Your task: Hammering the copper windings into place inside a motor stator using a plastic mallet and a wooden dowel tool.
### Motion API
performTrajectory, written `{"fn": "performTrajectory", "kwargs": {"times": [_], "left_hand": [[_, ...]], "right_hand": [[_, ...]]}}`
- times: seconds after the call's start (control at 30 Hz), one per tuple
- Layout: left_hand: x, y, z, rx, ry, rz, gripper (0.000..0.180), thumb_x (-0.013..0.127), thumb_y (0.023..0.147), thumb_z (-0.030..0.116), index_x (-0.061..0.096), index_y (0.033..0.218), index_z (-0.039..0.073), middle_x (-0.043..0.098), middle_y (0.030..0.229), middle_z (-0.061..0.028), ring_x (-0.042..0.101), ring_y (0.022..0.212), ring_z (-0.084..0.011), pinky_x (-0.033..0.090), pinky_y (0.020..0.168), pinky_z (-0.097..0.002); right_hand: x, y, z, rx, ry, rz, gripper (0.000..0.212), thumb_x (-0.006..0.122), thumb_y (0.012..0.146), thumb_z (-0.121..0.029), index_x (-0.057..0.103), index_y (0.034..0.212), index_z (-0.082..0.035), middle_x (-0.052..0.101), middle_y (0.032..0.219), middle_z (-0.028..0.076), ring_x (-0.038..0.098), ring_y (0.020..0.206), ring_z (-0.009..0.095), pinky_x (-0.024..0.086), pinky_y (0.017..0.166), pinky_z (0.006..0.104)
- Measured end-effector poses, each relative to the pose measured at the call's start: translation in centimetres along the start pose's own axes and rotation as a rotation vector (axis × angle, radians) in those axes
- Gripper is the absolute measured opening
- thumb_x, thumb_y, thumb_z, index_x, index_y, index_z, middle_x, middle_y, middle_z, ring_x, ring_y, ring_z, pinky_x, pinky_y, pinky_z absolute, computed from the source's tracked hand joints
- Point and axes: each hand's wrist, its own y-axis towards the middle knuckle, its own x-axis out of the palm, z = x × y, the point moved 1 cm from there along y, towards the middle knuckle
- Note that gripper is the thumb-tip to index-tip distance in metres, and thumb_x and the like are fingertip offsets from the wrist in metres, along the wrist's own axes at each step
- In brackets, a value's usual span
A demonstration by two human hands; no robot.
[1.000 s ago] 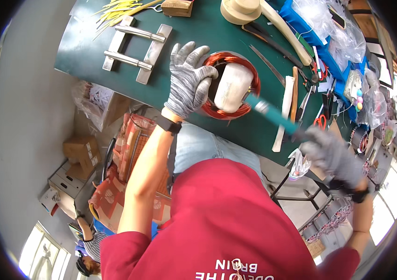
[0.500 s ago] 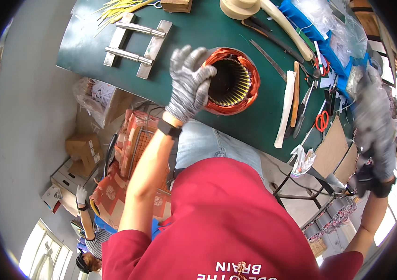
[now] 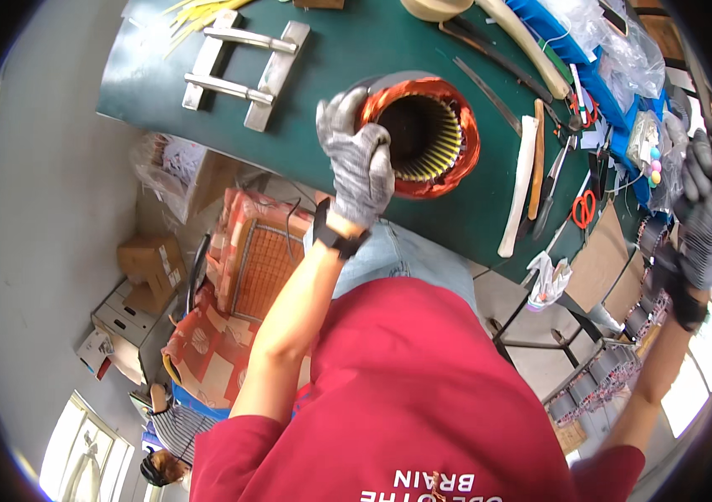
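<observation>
A motor stator [image 3: 471,159] with copper windings round its rim and yellow slot strips inside its bore is on the green table, directly in front of me. My left hand [image 3: 358,159], in a grey knit glove, is closed over the stator's left rim. Out at the far right, beside clear plastic bags and the blue bins, is my right hand [image 3: 703,197], also gloved. Its fingers are stretched out, and nothing shows in them. Part of this hand blends into the dark edge of the view.
Right of the stator lie a pale stick [image 3: 518,188], a brown wooden stick [image 3: 536,159] and red-handled scissors [image 3: 583,209]. A metal frame with two bars [image 3: 275,79] lies at the left. Blue bins [image 3: 611,105] line the right side. Another person [image 3: 180,427] is at lower left.
My right hand has swung further right, outward past the bins. My left hand has shifted slightly right, still at the stator's left rim. The whole view has moved a little.
</observation>
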Motion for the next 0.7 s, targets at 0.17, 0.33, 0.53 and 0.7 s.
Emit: {"fn": "performTrajectory", "kwargs": {"times": [0.17,0.33,0.53,0.7], "left_hand": [[-0.6,1.5,-1.4,0.099,0.119,-0.054,0.013,0.049,0.075,0.020,0.059,0.069,0.013,0.051,0.122,-0.0136,0.034,0.122,-0.0331,0.008,0.109,-0.0497],[-1.5,-0.4,-0.1,0.061,0.070,0.060,0.012,0.050,0.073,0.018,0.062,0.072,0.013,0.051,0.122,-0.0142,0.033,0.123,-0.0344,0.012,0.108,-0.0495],[-0.1,1.3,-0.9,0.163,0.043,0.030,0.020,0.042,0.079,0.023,0.054,0.068,0.011,0.049,0.124,-0.0162,0.036,0.121,-0.0349,0.017,0.108,-0.0479],[-2.2,0.6,-1.5,0.109,0.151,0.018,0.021,0.044,0.074,0.020,0.063,0.075,0.012,0.051,0.122,-0.0161,0.036,0.120,-0.0342,0.023,0.104,-0.0467]], "right_hand": [[6.9,-8.9,3.7,0.343,-1.364,-0.375,0.042,0.055,0.082,-0.021,0.047,0.121,-0.008,0.058,0.101,0.023,0.061,0.089,0.032,0.047,0.082,0.0369],[-1.4,-3.3,2.8,-0.191,-0.954,-0.935,0.050,0.054,0.085,-0.018,0.038,0.132,-0.007,0.054,0.114,0.015,0.055,0.102,0.022,0.045,0.088,0.0313],[1.3,-10.3,8.2,0.378,-0.961,-0.285,0.044,0.047,0.091,-0.022,0.042,0.132,-0.005,0.060,0.113,0.009,0.057,0.098,0.022,0.044,0.086,0.0375],[5.2,-2.0,0.1,0.403,-0.802,-1.160,0.041,0.062,0.082,-0.023,0.054,0.120,-0.009,0.059,0.112,0.012,0.057,0.102,0.028,0.045,0.088,0.0383]]}}
